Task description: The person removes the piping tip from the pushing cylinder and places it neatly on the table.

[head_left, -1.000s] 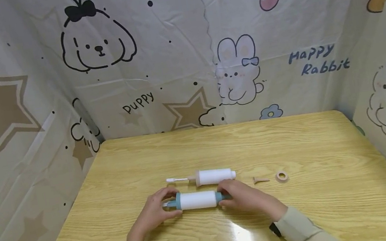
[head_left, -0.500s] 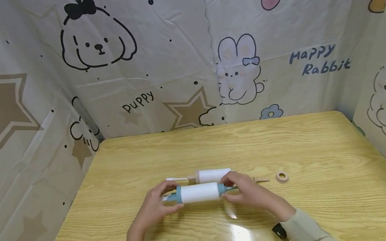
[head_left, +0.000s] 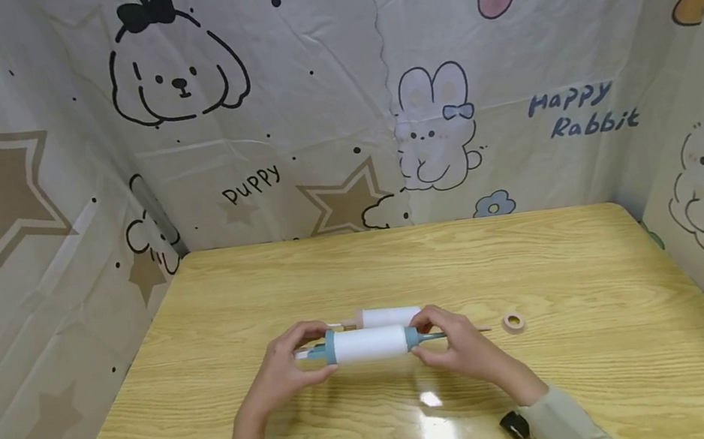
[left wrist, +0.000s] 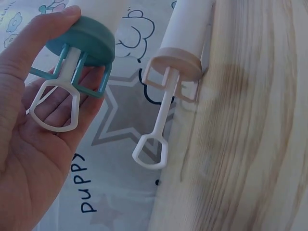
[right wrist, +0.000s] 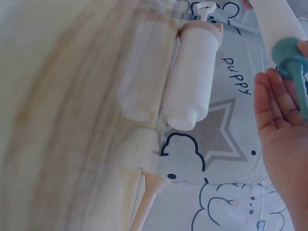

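A large white syringe (head_left: 370,343) with a teal collar and a teal nozzle end is held level above the table between both hands. My left hand (head_left: 284,362) grips the teal collar (left wrist: 89,41), thumb on top and fingers behind; the white plunger handle (left wrist: 55,108) sticks out over the palm. My right hand (head_left: 456,344) pinches the teal nozzle end (right wrist: 288,54) between thumb and fingers, and the slim nozzle (right wrist: 299,89) points out past the palm. Behind lies a second white syringe (head_left: 390,316) with a beige collar (left wrist: 178,62), its plunger drawn out.
To the right on the wooden table (head_left: 592,365) lie a beige ring (head_left: 514,323) and a loose beige nozzle (right wrist: 150,195), mostly hidden behind my right hand in the head view. Patterned curtain (head_left: 321,103) walls stand behind and at both sides.
Both hands have raised the teal-collared syringe and shifted it slightly right and away from me. It now covers part of the beige-collared syringe, which stays put.
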